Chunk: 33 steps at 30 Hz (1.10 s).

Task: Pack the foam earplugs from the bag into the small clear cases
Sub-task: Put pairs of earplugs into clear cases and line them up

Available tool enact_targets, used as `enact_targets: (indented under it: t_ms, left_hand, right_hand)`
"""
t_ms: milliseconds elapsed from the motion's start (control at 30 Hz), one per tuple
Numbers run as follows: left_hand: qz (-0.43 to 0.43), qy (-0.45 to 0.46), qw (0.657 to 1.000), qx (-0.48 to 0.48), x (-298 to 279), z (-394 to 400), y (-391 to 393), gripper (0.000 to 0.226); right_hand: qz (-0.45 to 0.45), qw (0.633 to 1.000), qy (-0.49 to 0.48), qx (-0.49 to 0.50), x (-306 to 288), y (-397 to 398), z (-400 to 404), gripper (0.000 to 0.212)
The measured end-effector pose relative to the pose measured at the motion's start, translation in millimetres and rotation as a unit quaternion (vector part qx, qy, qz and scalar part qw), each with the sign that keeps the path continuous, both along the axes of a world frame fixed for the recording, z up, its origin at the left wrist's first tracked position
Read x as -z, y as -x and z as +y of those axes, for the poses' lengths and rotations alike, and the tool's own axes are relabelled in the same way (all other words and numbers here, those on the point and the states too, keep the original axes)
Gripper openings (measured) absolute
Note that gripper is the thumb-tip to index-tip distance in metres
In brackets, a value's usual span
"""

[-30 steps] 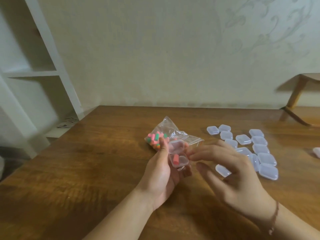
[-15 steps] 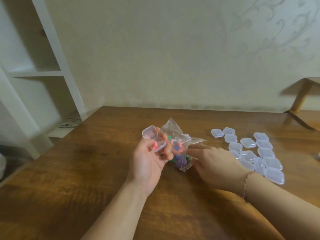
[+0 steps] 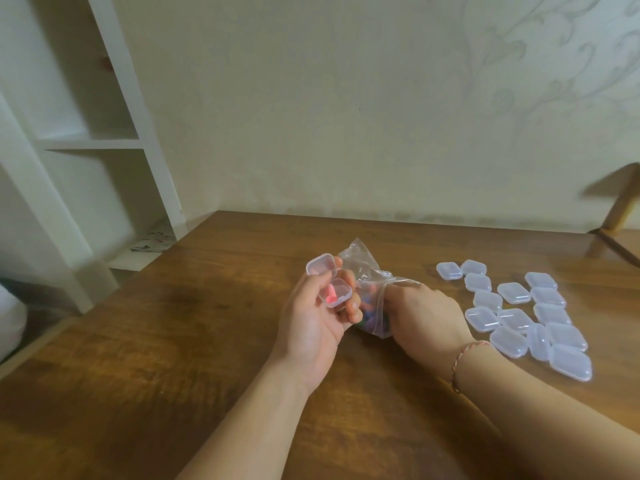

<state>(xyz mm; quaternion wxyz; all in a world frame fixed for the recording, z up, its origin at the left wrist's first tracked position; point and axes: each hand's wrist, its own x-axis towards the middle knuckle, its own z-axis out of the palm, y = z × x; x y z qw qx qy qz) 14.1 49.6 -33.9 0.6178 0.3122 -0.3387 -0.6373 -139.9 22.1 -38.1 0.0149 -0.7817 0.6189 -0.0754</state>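
My left hand holds a small clear case with its hinged lid flipped up; a pink earplug lies inside it. Just to its right lies the clear zip bag with coloured earplugs inside. My right hand reaches into the bag's mouth from the right, and its fingertips are hidden inside the plastic. Several closed clear cases lie grouped on the wooden table to the right of my right wrist.
A white shelf unit stands off the table's left corner. The wall runs along the table's far edge. A wooden furniture leg shows at the far right.
My left hand carried the open case up and to the left of the bag. My right hand dropped from in front of the case and went into the bag's mouth.
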Motion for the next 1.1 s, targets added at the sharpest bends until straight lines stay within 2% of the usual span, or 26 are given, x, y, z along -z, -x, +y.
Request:
enact_targets:
  t_ms: [267, 433, 500, 700, 800, 900, 967, 1033, 1100]
  left_hand:
    - [-0.076, 0.024, 0.997, 0.011, 1, 1, 2, 0.017]
    - [-0.081, 0.024, 0.996, 0.025, 1, 3, 4, 0.016]
    - [-0.079, 0.022, 0.996, 0.033, 0, 4, 5, 0.016]
    - [-0.103, 0.044, 0.993, 0.047, 2, 6, 8, 0.033]
    - [-0.146, 0.039, 0.988, 0.033, 6, 4, 8, 0.052]
    - [-0.22, 0.067, 0.973, 0.034, 12, 5, 12, 0.051]
    - [-0.258, 0.092, 0.961, 0.044, 15, 11, 17, 0.048]
    - [-0.258, 0.116, 0.957, 0.059, 18, 18, 26, 0.051]
    - [-0.251, 0.128, 0.956, 0.085, 19, 23, 32, 0.052]
  right_hand:
    - [0.027, 0.999, -0.03, 0.025, -6, 0, 2, 0.038]
    - [0.015, 0.998, -0.03, 0.051, -8, 1, 1, 0.033]
    - [-0.001, 0.999, 0.002, 0.047, -5, 2, 3, 0.029]
    - [-0.116, 0.99, 0.081, 0.024, -1, 12, 14, 0.018]
    - [-0.163, 0.982, 0.091, 0.024, -3, 27, 29, 0.009]
    - [-0.208, 0.972, 0.111, 0.009, -10, 42, 55, 0.007]
    - [-0.294, 0.946, 0.14, 0.002, -22, 44, 76, 0.011]
    - [-0.393, 0.906, 0.156, -0.008, -30, 41, 89, 0.013]
    - [-0.443, 0.883, 0.152, -0.029, -31, 34, 96, 0.013]
